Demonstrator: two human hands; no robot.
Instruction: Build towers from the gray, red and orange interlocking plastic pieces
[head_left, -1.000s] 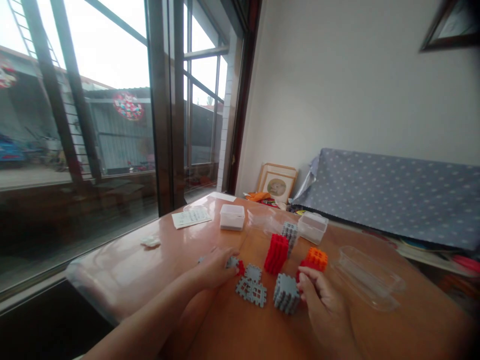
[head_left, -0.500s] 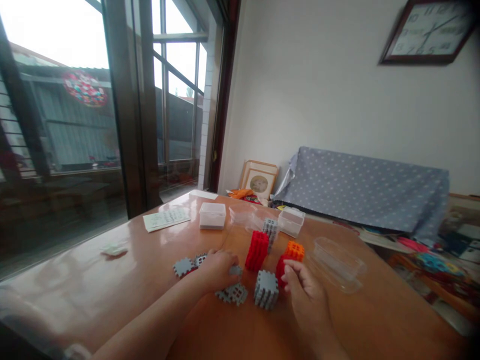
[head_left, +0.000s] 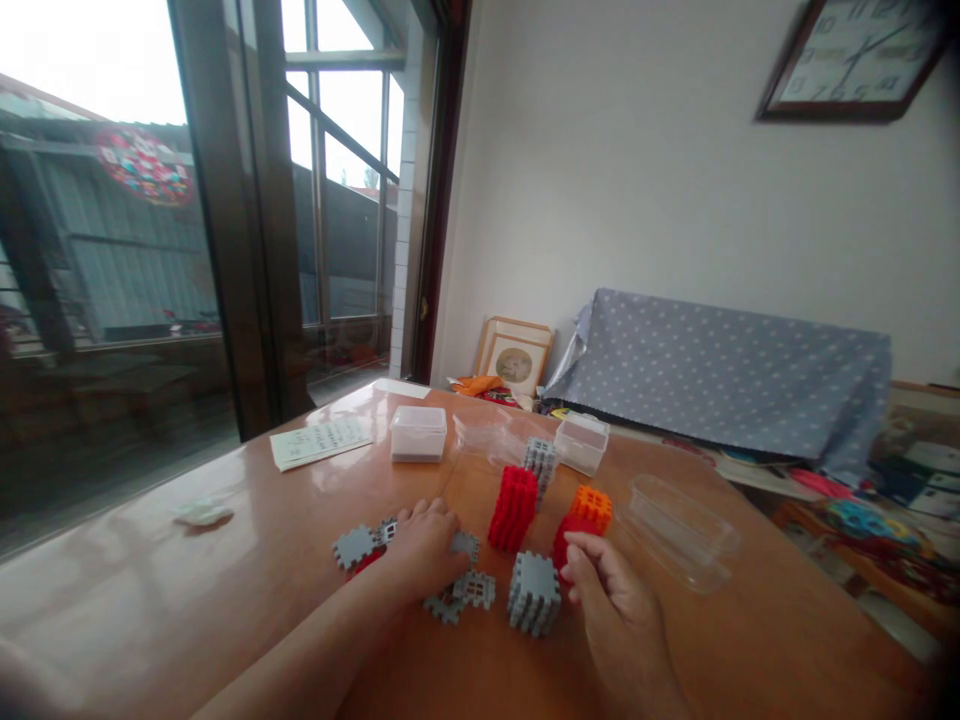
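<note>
My left hand (head_left: 424, 550) lies palm down on the wooden table (head_left: 300, 520), its fingertips closed on a flat grey toothed piece (head_left: 466, 545). More flat grey pieces lie left of the hand (head_left: 352, 546) and under its fingers (head_left: 469, 592). My right hand (head_left: 611, 595) has its fingers curled on a red block (head_left: 564, 535), just right of a grey cube (head_left: 534, 594). An orange cube (head_left: 592, 505) sits behind the red block. A tall red block (head_left: 514, 508) and a grey block (head_left: 539, 459) stand further back.
Two small lidded plastic boxes (head_left: 418, 433) (head_left: 583, 443) and a clear open tray (head_left: 679, 515) stand at the table's back and right. A paper sheet (head_left: 319, 441) lies at the left near the window. A spotted grey cloth (head_left: 735, 370) covers furniture behind.
The view has swung to the right, bringing a wall clock into sight. My left hand has slid a little over the flat grey pieces; my right hand stays at the red block.
</note>
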